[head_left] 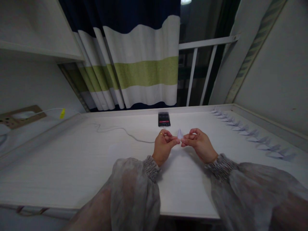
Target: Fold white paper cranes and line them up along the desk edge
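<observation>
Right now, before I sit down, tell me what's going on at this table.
A person is holding a small folded white piece, apparently paper, above the table, with the fingertips of the left hand and right hand pinching it from either side. Similar folded pieces stand in a row along the table's right side. A phone lies just beyond the hands, and a pale cable runs from the left toward the left hand.
</observation>
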